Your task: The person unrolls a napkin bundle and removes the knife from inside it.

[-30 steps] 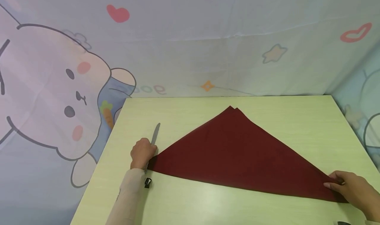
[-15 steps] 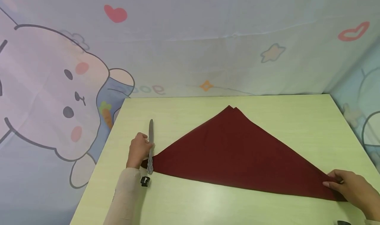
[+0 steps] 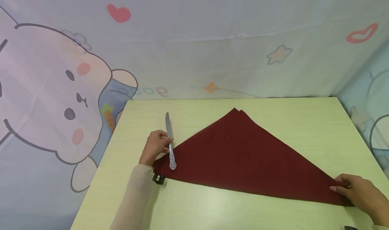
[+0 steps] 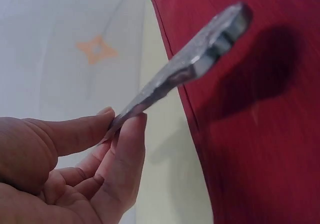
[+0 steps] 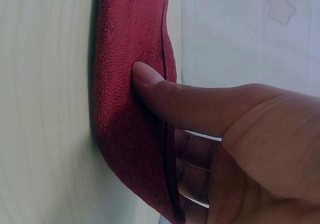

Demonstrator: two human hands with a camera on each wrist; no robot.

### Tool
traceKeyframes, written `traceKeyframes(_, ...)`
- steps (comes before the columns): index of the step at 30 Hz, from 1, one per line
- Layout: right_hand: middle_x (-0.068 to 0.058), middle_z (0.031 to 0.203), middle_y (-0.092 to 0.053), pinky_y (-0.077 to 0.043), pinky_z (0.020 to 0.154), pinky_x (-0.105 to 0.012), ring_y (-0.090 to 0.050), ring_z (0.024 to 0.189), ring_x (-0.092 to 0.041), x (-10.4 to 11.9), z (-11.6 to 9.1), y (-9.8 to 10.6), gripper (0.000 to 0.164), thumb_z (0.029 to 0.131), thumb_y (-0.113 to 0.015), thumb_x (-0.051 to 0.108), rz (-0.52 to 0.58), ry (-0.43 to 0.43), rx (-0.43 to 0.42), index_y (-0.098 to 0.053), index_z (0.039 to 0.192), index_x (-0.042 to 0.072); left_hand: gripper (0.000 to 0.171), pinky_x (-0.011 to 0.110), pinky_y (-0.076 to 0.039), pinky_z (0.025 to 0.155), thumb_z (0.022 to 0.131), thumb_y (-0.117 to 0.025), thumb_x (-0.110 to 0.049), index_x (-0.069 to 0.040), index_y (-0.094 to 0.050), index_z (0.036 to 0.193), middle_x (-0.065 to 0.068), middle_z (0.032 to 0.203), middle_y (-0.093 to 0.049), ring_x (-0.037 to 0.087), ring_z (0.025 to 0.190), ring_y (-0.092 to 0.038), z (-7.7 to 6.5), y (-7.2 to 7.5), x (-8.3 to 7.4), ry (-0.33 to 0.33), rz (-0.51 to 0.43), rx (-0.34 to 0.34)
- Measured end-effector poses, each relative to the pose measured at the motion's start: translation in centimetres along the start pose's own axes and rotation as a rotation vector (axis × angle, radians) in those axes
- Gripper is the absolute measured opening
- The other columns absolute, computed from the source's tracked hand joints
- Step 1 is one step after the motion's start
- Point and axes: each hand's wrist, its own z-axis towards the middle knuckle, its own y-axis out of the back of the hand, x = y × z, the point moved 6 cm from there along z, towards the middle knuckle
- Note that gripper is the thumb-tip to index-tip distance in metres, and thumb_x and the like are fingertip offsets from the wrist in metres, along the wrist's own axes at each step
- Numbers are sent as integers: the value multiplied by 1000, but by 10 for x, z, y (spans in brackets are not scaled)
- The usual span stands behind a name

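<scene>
A dark red cloth napkin (image 3: 240,159), folded into a triangle, lies on the table with its peak away from me. My left hand (image 3: 155,145) pinches a silver table knife (image 3: 171,140) between thumb and fingers, near the middle of its length. The knife's blade points to the back, and its ornate handle (image 4: 200,49) hangs over the napkin's left corner, casting a shadow on the cloth in the left wrist view. At the opposite end my right hand (image 3: 360,193) pinches the napkin's right corner, thumb (image 5: 150,79) on top and fingers behind the layers.
The pale yellow-green table (image 3: 231,213) ends at a printed cloth backdrop (image 3: 194,54) behind and at both sides. A small black device (image 3: 159,179) sits at the left wrist; a dark object (image 3: 351,228) shows at the bottom right edge.
The knife has swung from slanting beside the napkin to over its left corner, tip now leaning slightly left. My left hand moved right and away from me. The right hand stays in place.
</scene>
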Motion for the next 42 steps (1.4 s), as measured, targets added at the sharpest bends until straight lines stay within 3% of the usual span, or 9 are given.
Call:
traceKeyframes(5, -4, 86, -72, -52, 72, -50, -67, 80, -23, 1, -2, 0, 21, 90, -77, 29, -2, 18, -8, -70, 90, 8, 17, 30, -60, 61, 98, -66, -6, 6, -62, 109, 19, 95, -70, 20, 75, -70, 5, -23, -19, -32, -13, 42)
traceKeyframes(13, 1, 84, -70, -48, 67, -39, -61, 76, -15, 3, -2, -2, 23, 90, -76, 32, 13, 26, -7, -69, 90, 10, 16, 35, -61, 63, 100, -63, -6, 6, -63, 110, 20, 96, -69, 20, 72, -68, 9, -58, -43, -76, -35, 112)
traceKeyframes(20, 2, 85, -71, -49, 68, -41, -60, 76, -14, 6, 0, -1, 24, 90, -76, 35, 14, 23, -7, -69, 91, 12, 23, 35, -61, 64, 101, -58, -3, 10, -61, 120, 23, 103, -71, 21, 75, -69, 13, -92, -65, -120, -33, 186)
traceKeyframes(25, 0, 87, -72, -49, 68, -41, -61, 77, -15, 8, 0, -2, 26, 90, -75, 37, 23, 10, 3, -69, 93, 12, 16, 35, -61, 64, 101, -57, -3, 7, -63, 112, 22, 103, -71, 19, 75, -67, 17, -117, -81, -136, -41, 231)
traceKeyframes(31, -3, 90, -74, -51, 71, -47, -65, 79, -17, 9, 0, -4, 31, 90, -75, 40, 51, -25, 23, -70, 95, 10, 11, 35, -61, 62, 99, -61, -1, 7, -63, 107, 16, 95, -67, 18, 73, -65, 21, -147, -94, -176, -32, 284)
traceKeyframes(42, 0, 90, -73, -49, 71, -40, -63, 79, -13, 13, -2, -4, 27, 92, -74, 38, 71, -8, 12, -70, 95, 12, 14, 33, -61, 61, 98, -65, -3, 5, -68, 109, 13, 91, -68, 22, 73, -70, 21, -209, -111, -165, 0, 338)
